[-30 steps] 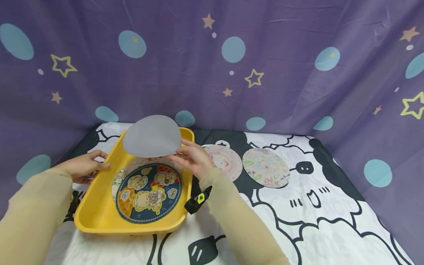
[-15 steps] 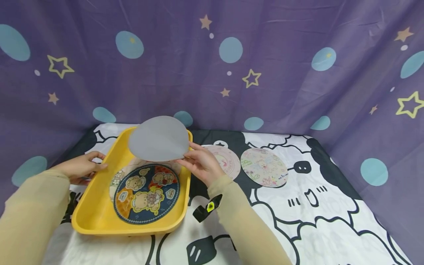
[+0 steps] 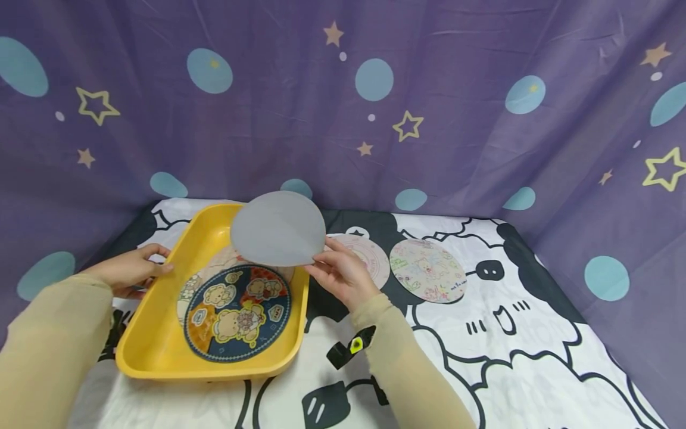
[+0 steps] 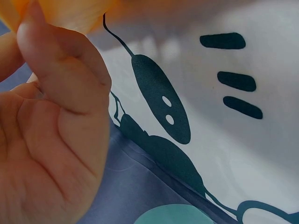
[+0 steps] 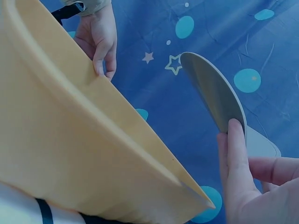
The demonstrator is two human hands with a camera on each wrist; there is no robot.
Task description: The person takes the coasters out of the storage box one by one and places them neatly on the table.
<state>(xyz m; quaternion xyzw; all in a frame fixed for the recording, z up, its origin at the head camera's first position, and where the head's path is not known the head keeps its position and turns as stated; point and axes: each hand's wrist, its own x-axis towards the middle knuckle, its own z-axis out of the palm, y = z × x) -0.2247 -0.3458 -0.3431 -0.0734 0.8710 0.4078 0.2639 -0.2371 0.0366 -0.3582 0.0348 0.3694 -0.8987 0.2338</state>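
My right hand point(image 3: 345, 274) pinches the lower right edge of a thin round mat point(image 3: 278, 229), its plain grey side toward me. The mat is tilted up above the far right corner of a yellow plastic tray point(image 3: 158, 342); in the right wrist view the held mat point(image 5: 217, 88) shows bent. My left hand point(image 3: 128, 271) grips the tray's left rim between thumb and fingers. Inside the tray lies a navy round mat with teddy bears point(image 3: 238, 316), overlapping a paler round mat point(image 3: 187, 292) beneath it.
Right of the tray, a pink round mat point(image 3: 372, 259) and a pale patterned round mat point(image 3: 429, 271) lie side by side on the black-and-white cartoon cloth point(image 3: 536, 381). A purple curtain point(image 3: 300, 119) with stars and dots stands behind.
My right hand has carried the grey-sided mat to the right, from over the tray's middle toward its far right corner. The left hand stays at the rim.
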